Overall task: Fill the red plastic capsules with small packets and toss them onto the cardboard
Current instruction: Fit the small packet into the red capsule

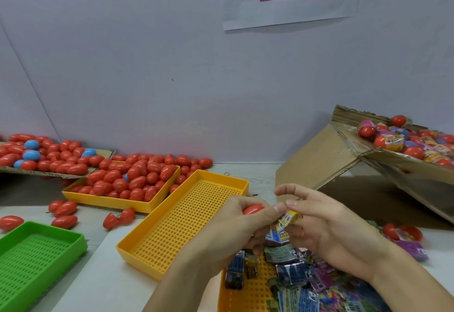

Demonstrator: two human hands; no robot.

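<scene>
I am in the filling step. My left hand [235,216] has its fingers curled round a red capsule [253,209], with only the top of its shell showing between thumb and forefinger. My right hand [319,223] pinches a small packet [286,220] between thumb and fingertips, forefinger lifted loose above it, and the packet touches the capsule's end. I cannot tell from here whether the capsule is open or how far the packet is in, as my fingers cover the join.

From my hands, the packet supply lies at six o'clock in a yellow tray [248,294], heaped with more packets [307,279]. An empty-looking perforated yellow tray [186,220] sits at nine o'clock, and beyond it, at ten o'clock, a tray of red capsules [127,181]. The cardboard [319,161] rises at two o'clock, its upper flap already carrying filled capsules [403,139].

Next, I judge, the packet must be pushed fully inside. It looks crumpled and springy, so it will need tucking before the halves close. Then my hand must let go with a light throw toward two o'clock, high enough to clear the cardboard's edge.
</scene>
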